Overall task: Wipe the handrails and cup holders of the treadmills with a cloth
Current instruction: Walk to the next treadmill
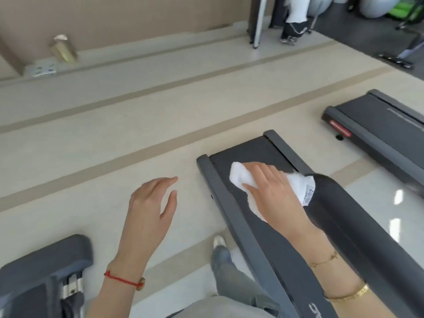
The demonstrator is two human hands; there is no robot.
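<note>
Now we press our right hand (pixel 273 191), fingers spread flat, on the white cloth (pixel 238 177) over the black handrail (pixel 358 216); our left hand (pixel 149 203) hangs loosely open, holding nothing.

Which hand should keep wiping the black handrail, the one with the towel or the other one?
The right hand, probably. It already presses the white cloth onto the black handrail. The left hand hangs open over the floor, holding nothing.

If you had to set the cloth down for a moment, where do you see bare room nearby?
The belt is bare beyond the cloth, between its grey side rails. The floor is open ahead of the left hand. It is crowded where the right hand presses the cloth on the handrail, and lower left by another machine's arm.
</note>
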